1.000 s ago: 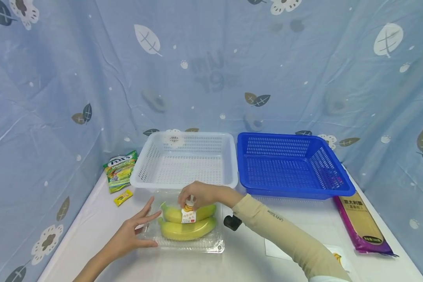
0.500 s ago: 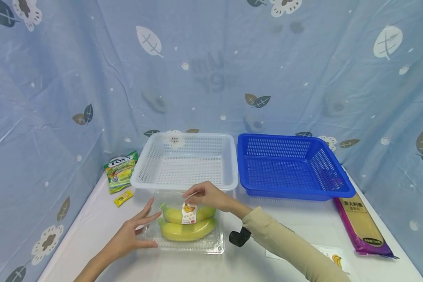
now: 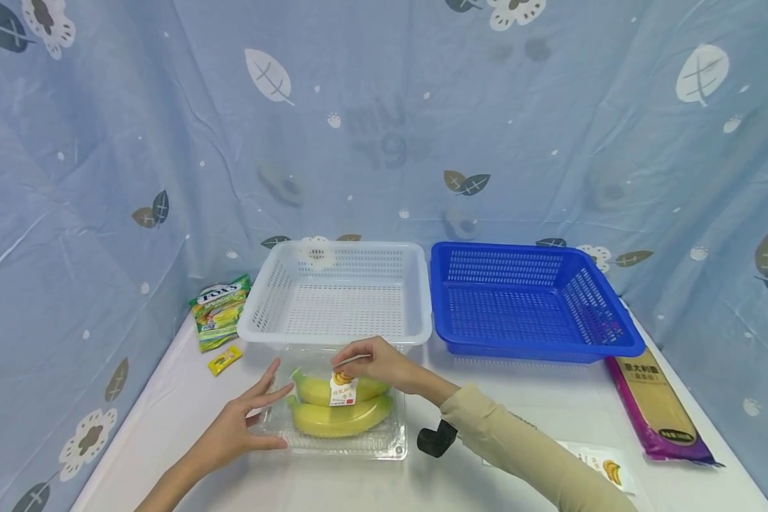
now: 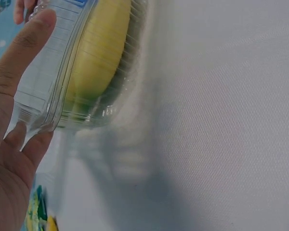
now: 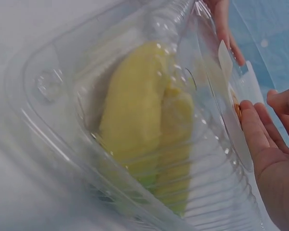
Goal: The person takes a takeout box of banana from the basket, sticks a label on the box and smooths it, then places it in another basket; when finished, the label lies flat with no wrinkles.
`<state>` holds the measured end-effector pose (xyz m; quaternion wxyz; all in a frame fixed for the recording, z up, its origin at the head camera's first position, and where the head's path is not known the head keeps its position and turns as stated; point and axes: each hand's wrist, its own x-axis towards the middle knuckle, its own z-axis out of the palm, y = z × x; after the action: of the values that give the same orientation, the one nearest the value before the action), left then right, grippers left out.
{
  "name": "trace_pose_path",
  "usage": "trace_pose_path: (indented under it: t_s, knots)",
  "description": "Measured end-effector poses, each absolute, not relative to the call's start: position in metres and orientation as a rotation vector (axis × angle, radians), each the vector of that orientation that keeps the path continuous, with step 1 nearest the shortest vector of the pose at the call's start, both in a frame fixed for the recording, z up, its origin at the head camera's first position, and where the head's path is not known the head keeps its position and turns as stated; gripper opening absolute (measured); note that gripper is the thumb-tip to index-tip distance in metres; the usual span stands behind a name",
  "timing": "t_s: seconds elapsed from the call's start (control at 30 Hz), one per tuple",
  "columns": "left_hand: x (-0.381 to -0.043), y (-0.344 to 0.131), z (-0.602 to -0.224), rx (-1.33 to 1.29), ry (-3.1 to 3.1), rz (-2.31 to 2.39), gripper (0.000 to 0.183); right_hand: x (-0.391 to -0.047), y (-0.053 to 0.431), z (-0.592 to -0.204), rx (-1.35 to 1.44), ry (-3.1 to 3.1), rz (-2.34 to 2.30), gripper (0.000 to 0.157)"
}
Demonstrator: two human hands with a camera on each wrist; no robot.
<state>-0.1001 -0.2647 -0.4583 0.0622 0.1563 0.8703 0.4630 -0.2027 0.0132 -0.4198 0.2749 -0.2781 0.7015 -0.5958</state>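
A clear plastic clamshell container [image 3: 390, 446] stands on the white table with two bananas [image 3: 340, 418] visible inside. Its lid bears a white banana label [image 3: 343, 392]. My left hand [image 3: 233, 430] holds the container's left end, thumb at the near side and fingers spread toward the far side; its thumb [image 4: 26, 41] lies along the lid edge in the left wrist view. With extended fingers my right hand [image 3: 380, 364] presses the label's upper part. The right wrist view shows those fingertips [image 5: 248, 108] on the label, the thumb apart from it, and part of the label's edge raised.
Behind the container stand a white basket [image 3: 246, 323] and a blue basket [image 3: 444, 313]. A green candy bag [image 3: 220, 313] and a small yellow packet [image 3: 225, 360] lie left. At right lie a purple-and-gold pasta packet [image 3: 662, 409] and a label sheet [image 3: 598, 462], partly behind my sleeve.
My right fingers lifted from the label toward its upper right, then came down onto its upper part. The right forearm shifted toward me. My left hand and the container have stayed put.
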Motion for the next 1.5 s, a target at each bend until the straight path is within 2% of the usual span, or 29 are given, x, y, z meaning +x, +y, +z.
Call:
trace_pose_path:
  t_s: [1.5]
  knots:
    - [-0.099,-0.264,-0.457,0.47,2.626,1.408,0.078,-0.164,0.019,-0.424,-0.695,1.734,-1.628,0.023]
